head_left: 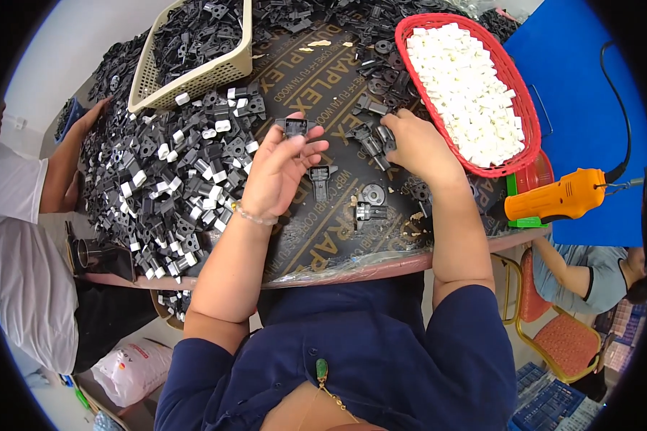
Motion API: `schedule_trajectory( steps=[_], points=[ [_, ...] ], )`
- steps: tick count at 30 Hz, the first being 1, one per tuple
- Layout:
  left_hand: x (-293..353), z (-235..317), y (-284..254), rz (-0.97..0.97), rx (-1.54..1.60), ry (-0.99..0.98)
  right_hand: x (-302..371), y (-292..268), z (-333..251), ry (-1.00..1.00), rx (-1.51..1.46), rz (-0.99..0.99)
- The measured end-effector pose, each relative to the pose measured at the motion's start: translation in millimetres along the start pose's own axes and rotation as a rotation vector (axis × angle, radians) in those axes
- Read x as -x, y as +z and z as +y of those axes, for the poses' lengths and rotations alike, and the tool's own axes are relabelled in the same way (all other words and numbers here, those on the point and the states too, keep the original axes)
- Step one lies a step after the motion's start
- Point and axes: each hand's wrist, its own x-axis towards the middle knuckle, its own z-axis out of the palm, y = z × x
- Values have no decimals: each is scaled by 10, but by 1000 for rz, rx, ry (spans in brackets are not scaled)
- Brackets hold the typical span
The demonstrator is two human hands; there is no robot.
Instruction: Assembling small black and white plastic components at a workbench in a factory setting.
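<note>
My left hand [280,169] pinches a small black plastic part [295,128] between thumb and fingers, above the dark printed board. To the right, my right hand [418,147] reaches down with its fingers closed on a black plastic piece [387,138]. That piece lies against more black plastic parts [370,147]. Between my hands a single black part [321,183] rests on the board. Closer to me lies another black part [370,210], next to a round grey disc [373,194].
Black parts with white ends [187,169] are heaped at left, below a cream basket [194,85] of black pieces. A red basket [528,147] holds white pieces. An orange power tool [564,195] sits at right. One person [25,208] stands left; another [586,276] is at right.
</note>
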Motion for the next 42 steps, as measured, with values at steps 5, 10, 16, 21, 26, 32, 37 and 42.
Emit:
schedule_trajectory(
  steps=[5,10,16,21,26,32,37,42],
  points=[
    [-35,-41,-157,-24,190,-75,-106,164,93,-180,-108,263],
    [-17,-52,-144,33,208,-88,-85,-20,-107,-130,-479,283],
    [0,-60,-28,-62,208,-146,-42,216,-501,-511,-663,467],
    [-6,-43,-53,-48,224,-112,-45,224,-556,-610,-621,413],
    [-11,-83,-91,-51,228,-133,-23,173,-581,-468,-963,290],
    [-16,-94,-135,-81,237,-91,-41,213,-625,-563,-766,365],
    [9,-82,-88,-82,229,-68,-54,171,-639,-653,-665,409],
    [57,-55,39,-186,75,-7,-49,150,-564,-672,-684,385]
  ],
)
